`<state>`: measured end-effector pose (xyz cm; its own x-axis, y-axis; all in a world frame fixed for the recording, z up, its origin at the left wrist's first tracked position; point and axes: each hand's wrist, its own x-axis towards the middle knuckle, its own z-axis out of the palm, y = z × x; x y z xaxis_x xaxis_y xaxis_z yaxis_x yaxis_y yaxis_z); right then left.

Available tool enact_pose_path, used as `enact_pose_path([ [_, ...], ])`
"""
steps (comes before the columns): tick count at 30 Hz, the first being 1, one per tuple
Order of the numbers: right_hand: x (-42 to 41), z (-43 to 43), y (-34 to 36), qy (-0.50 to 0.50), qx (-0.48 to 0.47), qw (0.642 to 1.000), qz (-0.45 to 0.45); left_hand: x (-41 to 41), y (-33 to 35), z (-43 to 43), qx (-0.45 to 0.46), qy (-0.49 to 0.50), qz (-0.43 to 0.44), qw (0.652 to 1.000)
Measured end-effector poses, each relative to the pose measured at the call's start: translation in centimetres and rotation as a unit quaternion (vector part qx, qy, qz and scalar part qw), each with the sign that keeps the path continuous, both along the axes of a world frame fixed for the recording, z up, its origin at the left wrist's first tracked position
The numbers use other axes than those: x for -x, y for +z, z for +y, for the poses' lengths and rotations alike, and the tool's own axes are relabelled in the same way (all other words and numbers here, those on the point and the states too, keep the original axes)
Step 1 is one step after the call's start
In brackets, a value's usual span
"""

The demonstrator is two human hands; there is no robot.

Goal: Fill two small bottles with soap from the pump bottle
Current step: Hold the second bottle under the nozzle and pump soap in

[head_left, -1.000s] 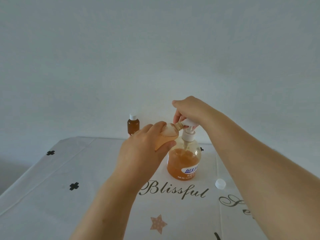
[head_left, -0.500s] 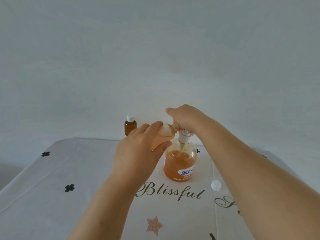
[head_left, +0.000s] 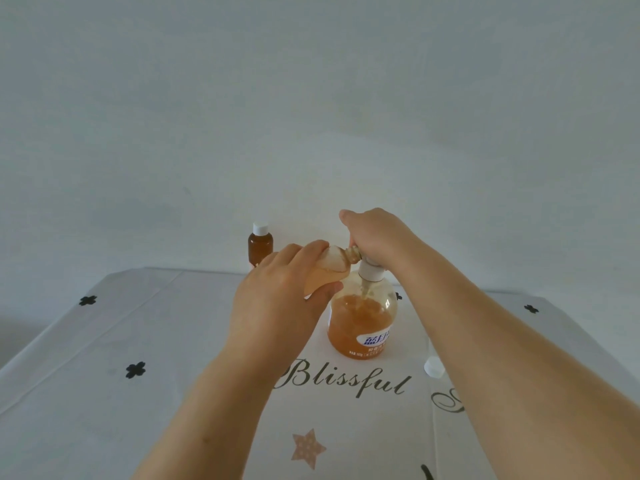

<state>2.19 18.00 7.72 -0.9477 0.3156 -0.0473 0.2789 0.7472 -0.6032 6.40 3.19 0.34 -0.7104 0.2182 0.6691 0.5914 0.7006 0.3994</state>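
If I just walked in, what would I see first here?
First you'd see the big pump bottle of orange soap standing mid-table, with the right hand on its pump. The left hand holds a small bottle tilted, its mouth up at the pump. Behind stands a brown bottle with a white cap, and a loose white cap lies by the right arm.

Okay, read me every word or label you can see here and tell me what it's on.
"Blissful": script on the tablecloth.
A cut-off script letter, maybe "S": tablecloth, right; unreadable.
Blue label on the pump bottle: white characters and small print, too blurred to read.
Brown capped bottle: no text visible.
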Motion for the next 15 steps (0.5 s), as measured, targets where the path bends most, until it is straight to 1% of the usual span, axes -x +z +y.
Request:
enact_pose_path([
  [4,-0.2,0.0,0.2,-0.015,0.003,1.0,-0.003,0.0,0.0,0.0,-0.002,-0.001,0.012,1.0],
  [8,-0.7,-0.3,1.1,-0.013,-0.02,1.0,-0.004,-0.1,0.2,-0.1,-0.012,-0.003,0.022,1.0],
  [15,-1.1,-0.9,2.2,0.027,-0.065,0.996,-0.059,0.0,0.2,-0.1,-0.024,0.0,0.039,0.999],
])
